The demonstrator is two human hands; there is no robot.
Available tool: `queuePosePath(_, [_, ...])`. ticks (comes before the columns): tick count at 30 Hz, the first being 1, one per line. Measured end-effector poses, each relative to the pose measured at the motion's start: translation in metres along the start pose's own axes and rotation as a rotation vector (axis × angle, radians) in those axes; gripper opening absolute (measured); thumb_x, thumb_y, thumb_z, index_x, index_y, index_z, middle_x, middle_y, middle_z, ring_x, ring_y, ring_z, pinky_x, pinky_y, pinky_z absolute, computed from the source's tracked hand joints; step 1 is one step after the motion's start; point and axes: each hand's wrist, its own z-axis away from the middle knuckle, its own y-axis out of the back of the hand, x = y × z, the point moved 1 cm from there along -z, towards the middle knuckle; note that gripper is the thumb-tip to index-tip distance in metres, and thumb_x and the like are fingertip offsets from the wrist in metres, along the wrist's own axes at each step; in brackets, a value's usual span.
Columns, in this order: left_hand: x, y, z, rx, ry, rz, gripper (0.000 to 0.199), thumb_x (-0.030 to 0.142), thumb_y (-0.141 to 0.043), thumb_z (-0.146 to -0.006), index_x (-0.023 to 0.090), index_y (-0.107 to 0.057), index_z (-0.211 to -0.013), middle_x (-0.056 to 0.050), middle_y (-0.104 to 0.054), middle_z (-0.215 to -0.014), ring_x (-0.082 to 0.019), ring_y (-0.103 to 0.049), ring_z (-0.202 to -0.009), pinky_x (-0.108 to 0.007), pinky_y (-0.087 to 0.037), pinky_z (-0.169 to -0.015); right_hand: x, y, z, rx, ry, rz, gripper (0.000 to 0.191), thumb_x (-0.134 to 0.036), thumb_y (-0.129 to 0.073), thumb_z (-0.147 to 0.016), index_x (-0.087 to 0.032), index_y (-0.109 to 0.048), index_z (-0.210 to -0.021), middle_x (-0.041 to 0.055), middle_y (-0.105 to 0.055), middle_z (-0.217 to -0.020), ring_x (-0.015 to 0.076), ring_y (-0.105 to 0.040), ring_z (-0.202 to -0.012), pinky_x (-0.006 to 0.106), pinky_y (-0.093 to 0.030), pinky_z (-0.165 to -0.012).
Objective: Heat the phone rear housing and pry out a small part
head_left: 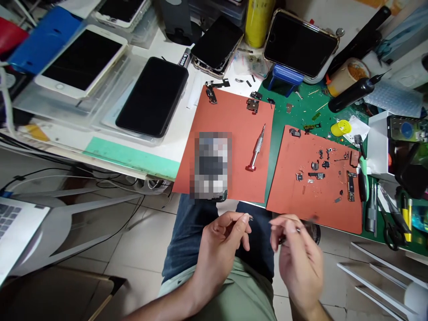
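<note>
Thumb and forefinger of my left hand point(224, 240) pinch a small dark part point(251, 218) above my lap, in front of the bench edge. My right hand point(298, 258) is closed just to the right of it, fingers bent together. A thin dark thing point(313, 219), blurred, shows at its fingertips; I cannot make out its kind. Beyond my hands, a pixelated phone-shaped object point(213, 167) lies on the left orange mat point(240, 187). A screwdriver point(257, 149) with a red end cap lies to its right. Small phone parts point(314, 166) are scattered over the right orange mat point(287, 196).
A black phone point(153, 96) and a white phone point(82, 61) lie at the left. Another phone point(301, 42) leans on a stand at the back. Scissors point(394, 232), a green-handled brush point(363, 169) and pens line the right side. A laptop point(20, 227) is at far left.
</note>
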Motion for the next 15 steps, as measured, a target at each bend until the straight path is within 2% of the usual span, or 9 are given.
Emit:
queuePosePath(2, [0.002,-0.003,-0.002,0.031,-0.016,0.041,0.036,0.043,-0.071,-0.097,0.018,-0.068,-0.072,0.000,-0.066,-0.065,-0.010,-0.057,-0.048,-0.025,-0.039,-0.052,-0.007,0.007,0.002,0.107,0.109,-0.009,0.035,-0.036,-0.050,-0.115,-0.019,-0.079,-0.104,0.0093,-0.067,-0.106,0.0175,-0.066,-0.086,0.031,-0.054,-0.072])
queuePosePath(4, [0.002,-0.007,-0.003,0.053,-0.040,0.078,0.035,0.043,-0.071,-0.098,0.018,-0.068,-0.074,0.000,-0.068,-0.070,-0.010,-0.059,-0.047,-0.025,-0.040,-0.052,-0.012,0.011,0.005,0.182,0.213,-0.012,0.039,-0.039,-0.046,-0.116,-0.020,-0.079,-0.107,0.0079,-0.065,-0.103,0.0165,-0.067,-0.080,0.032,-0.055,-0.068])
queuePosePath(6, [0.001,-0.011,-0.003,0.066,-0.058,0.103,0.034,0.044,-0.072,-0.098,0.018,-0.068,-0.076,0.000,-0.069,-0.071,-0.010,-0.060,-0.048,-0.025,-0.042,-0.052,-0.013,0.011,0.009,0.216,0.290,0.022,0.036,-0.040,-0.049,-0.116,-0.022,-0.079,-0.110,0.0072,-0.068,-0.101,0.0162,-0.069,-0.072,0.032,-0.056,-0.062])
queuePosePath(9, [-0.001,-0.015,-0.004,0.086,-0.074,0.112,0.033,0.046,-0.073,-0.098,0.018,-0.069,-0.079,0.000,-0.070,-0.071,-0.011,-0.062,-0.049,-0.025,-0.043,-0.052,-0.009,0.006,0.018,0.222,0.395,0.162,0.023,-0.036,-0.062,-0.110,-0.024,-0.081,-0.109,0.0086,-0.075,-0.103,0.0220,-0.077,-0.077,0.035,-0.061,-0.061])
queuePosePath(12, [-0.003,-0.016,-0.006,0.113,-0.082,0.107,0.033,0.048,-0.073,-0.098,0.019,-0.071,-0.083,0.000,-0.070,-0.070,-0.012,-0.061,-0.051,-0.026,-0.043,-0.053,-0.003,0.001,0.025,0.232,0.414,0.242,0.017,-0.034,-0.067,-0.107,-0.025,-0.082,-0.108,0.0080,-0.078,-0.100,0.0231,-0.079,-0.075,0.036,-0.064,-0.059])
queuePosePath(15, [-0.005,-0.016,-0.008,0.130,-0.081,0.083,0.034,0.051,-0.073,-0.099,0.020,-0.073,-0.087,0.001,-0.066,-0.060,-0.013,-0.058,-0.053,-0.027,-0.043,-0.057,0.000,-0.001,0.027,0.239,0.397,0.280,0.017,-0.032,-0.067,-0.107,-0.025,-0.082,-0.106,0.0071,-0.080,-0.100,0.0225,-0.080,-0.075,0.035,-0.065,-0.060])
